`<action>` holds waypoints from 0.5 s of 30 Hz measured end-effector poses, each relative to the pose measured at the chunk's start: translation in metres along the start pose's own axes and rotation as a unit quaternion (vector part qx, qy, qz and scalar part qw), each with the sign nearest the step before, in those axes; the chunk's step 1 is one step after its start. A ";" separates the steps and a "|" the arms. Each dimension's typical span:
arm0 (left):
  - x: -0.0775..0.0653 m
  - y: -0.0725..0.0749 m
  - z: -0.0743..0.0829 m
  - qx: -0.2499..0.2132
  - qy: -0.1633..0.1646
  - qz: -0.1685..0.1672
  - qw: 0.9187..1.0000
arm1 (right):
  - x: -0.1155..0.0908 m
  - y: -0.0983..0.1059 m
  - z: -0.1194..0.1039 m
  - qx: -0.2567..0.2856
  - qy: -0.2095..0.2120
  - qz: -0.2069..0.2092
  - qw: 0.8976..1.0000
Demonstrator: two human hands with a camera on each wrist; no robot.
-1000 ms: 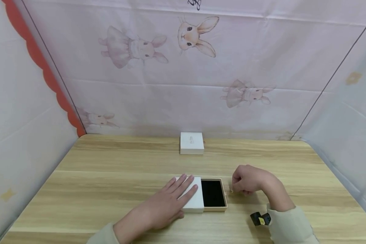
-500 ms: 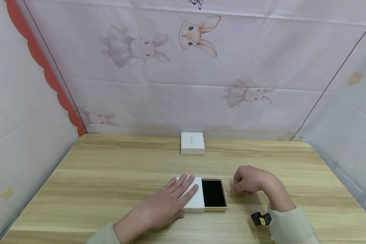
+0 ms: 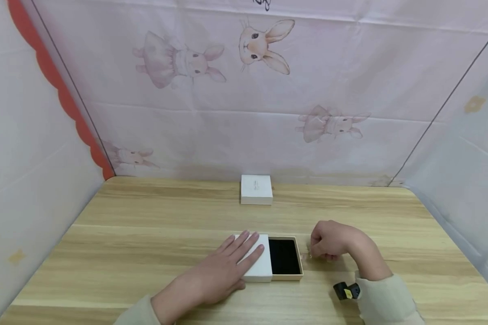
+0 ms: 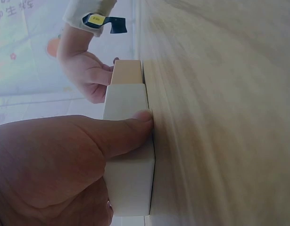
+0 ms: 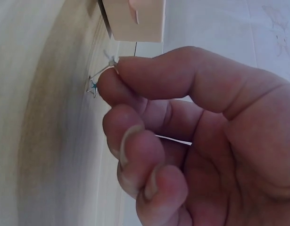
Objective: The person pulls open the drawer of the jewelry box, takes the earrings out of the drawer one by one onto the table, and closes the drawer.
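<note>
In the head view, a white slide-out jewelry box [image 3: 257,270] lies on the table, its drawer [image 3: 285,257] with a black lining pulled out to the right. My left hand [image 3: 219,273] holds the sleeve, fingers spread over the top. The left wrist view shows its thumb [image 4: 128,134] against the box's near side. My right hand [image 3: 329,239] is just right of the drawer. Between thumb and index finger it pinches a tiny silvery piece that looks like an earring [image 5: 92,87], with a star-shaped part hanging just off or touching the wood; I cannot tell which.
A second white box [image 3: 256,189], closed and with small lettering, stands at the table's back edge. A black wrist camera [image 3: 346,291] sits by the right sleeve. Behind the wooden table [image 3: 154,212] hangs a rabbit-printed cloth [image 3: 244,95].
</note>
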State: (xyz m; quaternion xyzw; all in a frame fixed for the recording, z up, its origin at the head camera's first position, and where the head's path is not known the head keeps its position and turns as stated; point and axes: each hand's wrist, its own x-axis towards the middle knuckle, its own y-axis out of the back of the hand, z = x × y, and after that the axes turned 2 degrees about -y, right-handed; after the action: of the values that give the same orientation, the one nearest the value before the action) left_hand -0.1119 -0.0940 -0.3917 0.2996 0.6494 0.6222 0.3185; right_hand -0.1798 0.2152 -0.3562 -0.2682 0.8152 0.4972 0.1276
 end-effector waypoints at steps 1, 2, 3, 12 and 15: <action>0.000 0.000 0.000 0.001 0.001 -0.001 1.000 | 0.000 0.000 -0.001 -0.001 -0.002 0.001 1.000; 0.000 0.000 0.000 0.003 0.001 -0.002 1.000 | 0.001 0.000 -0.001 -0.003 -0.004 0.003 1.000; 0.000 0.000 -0.001 0.005 0.001 -0.003 1.000 | 0.001 -0.001 -0.001 -0.005 -0.004 0.004 1.000; 0.000 0.000 -0.001 0.008 -0.002 -0.001 1.000 | 0.001 -0.003 0.000 -0.013 -0.005 0.001 1.000; 0.000 -0.001 -0.001 0.008 -0.001 -0.001 1.000 | 0.001 -0.003 0.000 -0.014 -0.003 0.001 1.000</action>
State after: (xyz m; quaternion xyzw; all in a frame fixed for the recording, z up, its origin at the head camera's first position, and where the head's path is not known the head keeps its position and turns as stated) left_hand -0.1127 -0.0945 -0.3924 0.3020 0.6541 0.6164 0.3178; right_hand -0.1791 0.2138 -0.3587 -0.2682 0.8080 0.5094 0.1256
